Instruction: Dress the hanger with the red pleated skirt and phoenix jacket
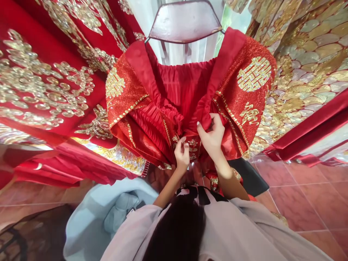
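Observation:
In front of me hangs a red dress (179, 81) with gathered ruffles, glittery shoulder pieces, gold embroidered emblems and gold bead trim. At the lower middle of its front, my left hand (182, 155) has thumb and fingers pinched at the edge of the opening. Slightly higher and to the right, my right hand (213, 137) grips the ruffled neckline between thumb and curled fingers. Between the hands lies a narrow embroidered front panel (193, 146). What exactly the left fingertips pinch is partly hidden.
A pale, dark-rimmed panel like a chair back (186, 21) stands behind the dress. A beaded red garment (40, 83) hangs at left, a gold scale-patterned one (307, 69) at right. Below left is a light blue armchair (81, 221); reddish tiles (312, 199) cover the floor.

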Action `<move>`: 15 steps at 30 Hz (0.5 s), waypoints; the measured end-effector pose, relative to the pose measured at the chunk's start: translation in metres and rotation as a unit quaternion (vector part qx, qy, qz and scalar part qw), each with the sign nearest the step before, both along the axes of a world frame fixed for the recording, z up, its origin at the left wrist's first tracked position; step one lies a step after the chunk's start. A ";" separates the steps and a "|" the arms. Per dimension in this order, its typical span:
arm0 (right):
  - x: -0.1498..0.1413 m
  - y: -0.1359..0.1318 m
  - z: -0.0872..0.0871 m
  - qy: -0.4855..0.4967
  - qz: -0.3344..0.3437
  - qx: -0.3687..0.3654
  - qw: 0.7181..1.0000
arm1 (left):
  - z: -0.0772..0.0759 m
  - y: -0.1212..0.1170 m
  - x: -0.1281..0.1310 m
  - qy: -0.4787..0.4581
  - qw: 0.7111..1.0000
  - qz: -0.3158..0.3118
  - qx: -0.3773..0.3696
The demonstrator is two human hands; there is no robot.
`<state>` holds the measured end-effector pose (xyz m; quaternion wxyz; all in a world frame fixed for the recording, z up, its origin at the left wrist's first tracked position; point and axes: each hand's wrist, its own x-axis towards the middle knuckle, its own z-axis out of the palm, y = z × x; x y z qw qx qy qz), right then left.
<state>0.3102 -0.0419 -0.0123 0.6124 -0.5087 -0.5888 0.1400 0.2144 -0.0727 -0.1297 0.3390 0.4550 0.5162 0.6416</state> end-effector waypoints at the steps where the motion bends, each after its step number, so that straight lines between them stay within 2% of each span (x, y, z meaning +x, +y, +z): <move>1: 0.001 -0.001 0.000 -0.004 -0.006 0.005 1.000 | -0.001 0.001 0.000 -0.019 1.000 -0.008 0.000; 3: 0.004 -0.002 0.001 -0.010 -0.016 0.014 1.000 | -0.004 0.005 -0.002 -0.046 0.998 -0.038 -0.005; 5: 0.006 -0.003 0.002 -0.012 -0.023 0.017 1.000 | -0.006 0.011 -0.002 -0.034 0.999 -0.033 -0.009; 9: 0.007 -0.006 0.005 -0.003 -0.007 0.014 1.000 | -0.008 0.023 -0.002 0.073 0.992 0.102 0.018; 12: 0.005 -0.008 0.005 0.008 0.013 0.019 1.000 | -0.011 0.031 -0.006 0.162 0.968 0.182 0.059; 15: 0.005 -0.008 0.002 0.008 0.012 0.036 0.999 | -0.020 0.037 -0.017 0.220 0.942 0.233 0.104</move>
